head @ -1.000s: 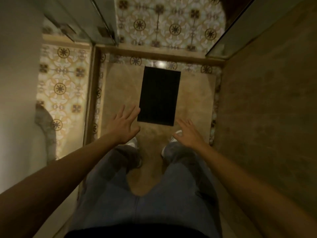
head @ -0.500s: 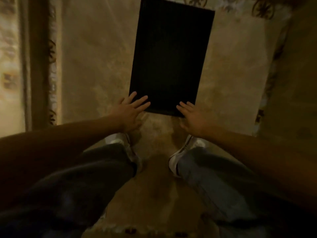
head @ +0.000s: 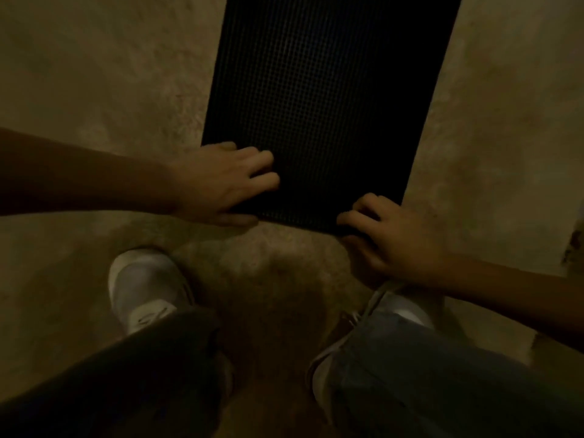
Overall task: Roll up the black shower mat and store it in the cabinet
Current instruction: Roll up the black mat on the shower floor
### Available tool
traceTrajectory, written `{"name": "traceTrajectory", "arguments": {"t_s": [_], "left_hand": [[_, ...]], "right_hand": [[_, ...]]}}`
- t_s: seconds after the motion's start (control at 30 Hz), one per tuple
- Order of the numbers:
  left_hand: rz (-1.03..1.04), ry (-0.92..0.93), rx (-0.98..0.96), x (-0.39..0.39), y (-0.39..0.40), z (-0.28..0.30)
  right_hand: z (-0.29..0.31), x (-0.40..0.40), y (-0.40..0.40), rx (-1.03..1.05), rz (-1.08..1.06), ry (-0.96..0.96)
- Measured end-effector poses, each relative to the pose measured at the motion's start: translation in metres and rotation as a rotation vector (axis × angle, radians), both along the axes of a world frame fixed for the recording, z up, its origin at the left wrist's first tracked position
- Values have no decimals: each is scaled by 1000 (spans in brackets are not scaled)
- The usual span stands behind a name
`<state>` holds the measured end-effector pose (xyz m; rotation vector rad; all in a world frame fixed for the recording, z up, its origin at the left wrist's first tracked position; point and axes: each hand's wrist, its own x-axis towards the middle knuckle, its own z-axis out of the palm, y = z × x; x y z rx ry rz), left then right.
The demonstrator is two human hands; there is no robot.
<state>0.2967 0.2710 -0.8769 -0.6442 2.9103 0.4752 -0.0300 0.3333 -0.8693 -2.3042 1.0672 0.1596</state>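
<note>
- The black shower mat (head: 328, 99) lies flat on the tan shower floor (head: 104, 74); its near edge faces two white shoes (head: 142, 286).
- Left hand (head: 221, 181) and right hand (head: 395, 238), fingers curled, pinch the mat's two near corners.
- Risk: uneven pulling would skew the roll; rubber may cling.
- Count: one mat, two hands.

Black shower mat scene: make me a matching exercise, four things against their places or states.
Things:
1. black shower mat
2. left hand
3. right hand
4. left shoe

Places or states:
A. white, on the floor below the left hand
B. flat, not yet rolled
C. on the mat's near right corner
D. on the mat's near left corner

Pairs: 1-B, 2-D, 3-C, 4-A
</note>
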Motion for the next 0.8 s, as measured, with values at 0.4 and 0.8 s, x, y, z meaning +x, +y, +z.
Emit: {"name": "traceTrajectory", "arguments": {"t_s": [0.4, 0.8], "left_hand": [[96, 12, 24, 15, 11, 13], [202, 195, -214, -9, 19, -21]], "right_hand": [[16, -11, -7, -60, -84, -86], [-18, 36, 0, -434, -291, -153]]}}
